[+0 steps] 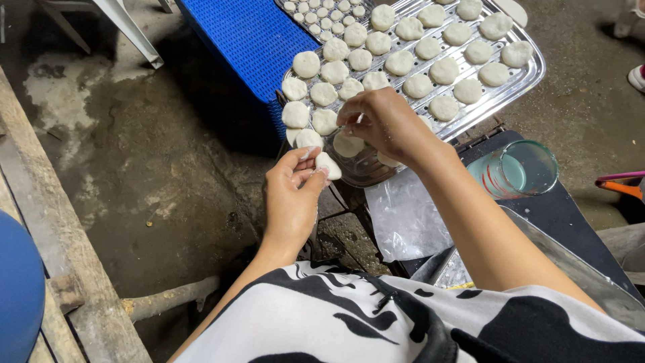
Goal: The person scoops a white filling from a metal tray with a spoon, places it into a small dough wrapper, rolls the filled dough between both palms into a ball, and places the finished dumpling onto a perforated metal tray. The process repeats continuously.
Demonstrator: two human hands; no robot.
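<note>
Many round white dough pieces [400, 62] already sit in rows on the shiny ribbed metal tray [531, 75], filling most of it. Only the near corner looks partly bare, so I think the work is almost done. The left hand [291, 195] pinches one small white dough piece [328, 165] tight between thumb and fingers, just in front of the tray's near corner. Its long side tilts up and to the left. The right hand [384, 121] rests over the tray, fingertips closed on another flat dough piece [348, 144] lying there.
</note>
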